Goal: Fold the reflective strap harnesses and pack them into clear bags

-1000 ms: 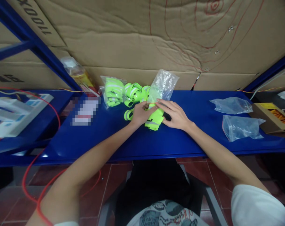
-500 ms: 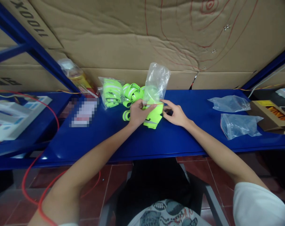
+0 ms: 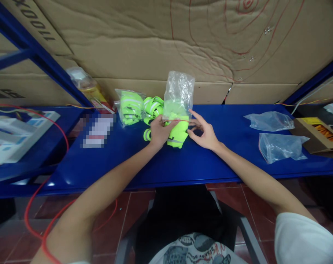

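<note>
My left hand (image 3: 160,132) is closed on the mouth of a clear zip bag (image 3: 180,86) and a folded neon-yellow reflective strap (image 3: 178,132). Its thumb lies across the front, near the bag's red seal line. Part of the strap is inside the bag; the rest sticks out below the mouth. At the right edge, my right hand (image 3: 205,132) has its thumb and index finger spread apart, the fingertips touching the bag and strap. Some of its fingertips are hidden behind them. Left of the bag lie another loose strap (image 3: 154,106) and a small strap roll (image 3: 147,135).
A filled bag of straps (image 3: 131,108) stands at the back left, near a bottle (image 3: 86,86). Two clear bags (image 3: 269,121) (image 3: 283,146) lie on the right beside an open cardboard box (image 3: 317,134). Cardboard (image 3: 144,55) backs the blue table (image 3: 210,165). A red cable (image 3: 29,212) hangs at left.
The bag and strap have shifted slightly left and stand more upright. More of the strap is now covered by the bag. My right index finger has moved up along the bag's edge.
</note>
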A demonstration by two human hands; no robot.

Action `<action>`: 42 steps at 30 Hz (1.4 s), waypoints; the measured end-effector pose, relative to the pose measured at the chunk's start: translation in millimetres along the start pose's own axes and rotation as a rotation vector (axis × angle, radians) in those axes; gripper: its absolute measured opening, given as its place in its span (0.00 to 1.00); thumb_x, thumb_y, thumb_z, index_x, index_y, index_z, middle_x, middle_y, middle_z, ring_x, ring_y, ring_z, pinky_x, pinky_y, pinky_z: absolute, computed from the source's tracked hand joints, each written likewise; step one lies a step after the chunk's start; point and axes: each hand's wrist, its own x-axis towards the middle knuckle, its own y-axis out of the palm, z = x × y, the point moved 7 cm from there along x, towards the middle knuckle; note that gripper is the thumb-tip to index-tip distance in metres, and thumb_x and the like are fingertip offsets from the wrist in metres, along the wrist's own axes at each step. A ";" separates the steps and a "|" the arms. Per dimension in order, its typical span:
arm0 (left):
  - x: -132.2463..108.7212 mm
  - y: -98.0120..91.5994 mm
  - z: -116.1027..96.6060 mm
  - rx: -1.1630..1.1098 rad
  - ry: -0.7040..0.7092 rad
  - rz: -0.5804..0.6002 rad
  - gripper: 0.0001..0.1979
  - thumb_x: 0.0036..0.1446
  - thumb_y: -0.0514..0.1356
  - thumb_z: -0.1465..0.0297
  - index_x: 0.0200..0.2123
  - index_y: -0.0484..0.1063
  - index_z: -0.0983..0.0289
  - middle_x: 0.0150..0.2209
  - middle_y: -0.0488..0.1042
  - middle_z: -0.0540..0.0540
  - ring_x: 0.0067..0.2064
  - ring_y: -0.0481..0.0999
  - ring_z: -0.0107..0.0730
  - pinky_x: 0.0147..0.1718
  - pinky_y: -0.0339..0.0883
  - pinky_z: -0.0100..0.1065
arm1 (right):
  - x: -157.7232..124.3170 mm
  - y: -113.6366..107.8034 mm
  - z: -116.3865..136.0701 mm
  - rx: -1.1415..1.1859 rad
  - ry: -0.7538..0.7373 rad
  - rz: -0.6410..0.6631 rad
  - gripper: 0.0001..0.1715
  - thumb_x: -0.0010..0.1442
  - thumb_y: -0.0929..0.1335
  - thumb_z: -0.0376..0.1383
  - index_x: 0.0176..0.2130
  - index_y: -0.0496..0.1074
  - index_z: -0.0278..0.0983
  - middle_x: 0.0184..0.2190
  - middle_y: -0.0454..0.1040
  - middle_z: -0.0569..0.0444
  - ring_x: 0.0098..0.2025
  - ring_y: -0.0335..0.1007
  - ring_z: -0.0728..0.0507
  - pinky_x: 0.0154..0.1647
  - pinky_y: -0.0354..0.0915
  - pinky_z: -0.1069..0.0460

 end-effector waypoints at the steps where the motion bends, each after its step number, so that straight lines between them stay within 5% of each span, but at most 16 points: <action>1: -0.4 -0.4 1.6 -0.008 -0.022 -0.003 0.22 0.45 0.79 0.57 0.37 0.78 0.61 0.41 0.86 0.55 0.44 0.85 0.41 0.48 0.82 0.44 | -0.7 0.5 7.0 -0.030 -0.060 0.033 0.50 0.64 0.72 0.40 0.80 0.59 0.46 0.68 0.76 0.48 0.61 0.81 0.37 0.52 0.83 0.44; 5: -2.9 -1.9 6.6 -0.052 -0.100 -0.029 0.22 0.45 0.80 0.57 0.39 0.82 0.62 0.41 0.87 0.56 0.43 0.86 0.40 0.45 0.83 0.43 | -2.7 2.8 25.0 -0.131 -0.210 0.168 0.55 0.61 0.75 0.41 0.80 0.57 0.50 0.70 0.72 0.48 0.63 0.75 0.35 0.54 0.82 0.42; 10: -3.6 -1.0 11.5 -0.078 -0.147 -0.034 0.23 0.46 0.79 0.55 0.41 0.81 0.62 0.42 0.87 0.56 0.43 0.86 0.41 0.44 0.83 0.42 | -1.2 3.7 15.6 -0.202 -0.121 0.149 0.69 0.50 0.85 0.52 0.80 0.58 0.50 0.69 0.75 0.46 0.61 0.77 0.32 0.59 0.80 0.36; 16: 1.1 -0.4 14.8 -0.109 -0.178 -0.020 0.26 0.48 0.78 0.48 0.34 0.75 0.62 0.37 0.84 0.54 0.39 0.84 0.36 0.40 0.80 0.37 | -3.3 9.8 -1.9 -0.063 -0.063 0.113 0.62 0.55 0.84 0.50 0.78 0.62 0.49 0.70 0.74 0.47 0.62 0.81 0.31 0.56 0.83 0.37; 21: -3.6 1.7 9.8 -0.168 -0.200 -0.045 0.28 0.44 0.80 0.50 0.38 0.81 0.64 0.36 0.84 0.55 0.35 0.82 0.33 0.37 0.78 0.35 | -4.0 8.3 8.9 -0.134 -0.187 0.132 0.52 0.62 0.80 0.52 0.77 0.65 0.47 0.62 0.81 0.46 0.48 0.83 0.37 0.53 0.83 0.38; 24: -6.4 -0.6 6.9 -0.143 -0.176 -0.087 0.26 0.44 0.81 0.52 0.37 0.81 0.64 0.34 0.83 0.53 0.34 0.80 0.32 0.35 0.76 0.33 | -5.3 12.7 17.9 -0.149 -0.193 0.222 0.54 0.66 0.77 0.48 0.81 0.55 0.50 0.66 0.76 0.46 0.54 0.80 0.35 0.56 0.82 0.37; 28: -7.5 -1.1 9.3 -0.146 -0.188 -0.099 0.23 0.44 0.81 0.55 0.35 0.80 0.63 0.33 0.82 0.52 0.35 0.80 0.33 0.35 0.76 0.33 | -9.5 25.4 19.2 -0.246 -0.102 0.373 0.74 0.57 0.82 0.53 0.83 0.41 0.55 0.67 0.69 0.44 0.61 0.74 0.30 0.61 0.78 0.32; 34: -4.0 2.8 10.4 -0.197 -0.179 -0.061 0.20 0.46 0.79 0.58 0.36 0.79 0.63 0.35 0.82 0.52 0.38 0.81 0.34 0.41 0.77 0.35 | -5.8 19.9 11.6 -0.305 -0.113 0.214 0.57 0.65 0.78 0.49 0.81 0.53 0.54 0.57 0.73 0.47 0.54 0.74 0.34 0.59 0.77 0.35; 38: -1.1 9.5 5.5 -0.335 -0.211 0.049 0.14 0.46 0.75 0.63 0.33 0.77 0.63 0.35 0.81 0.52 0.41 0.82 0.34 0.45 0.75 0.34 | -1.6 9.5 3.3 -0.262 -0.142 0.098 0.54 0.65 0.78 0.46 0.80 0.57 0.49 0.63 0.77 0.44 0.57 0.77 0.33 0.63 0.76 0.34; 42: -1.4 16.2 3.0 -0.412 -0.318 0.201 0.14 0.51 0.64 0.64 0.40 0.80 0.64 0.39 0.84 0.56 0.47 0.84 0.41 0.50 0.77 0.39 | 2.5 -1.0 -10.0 -0.174 -0.082 0.017 0.55 0.63 0.79 0.46 0.80 0.59 0.43 0.70 0.74 0.42 0.61 0.79 0.29 0.63 0.77 0.33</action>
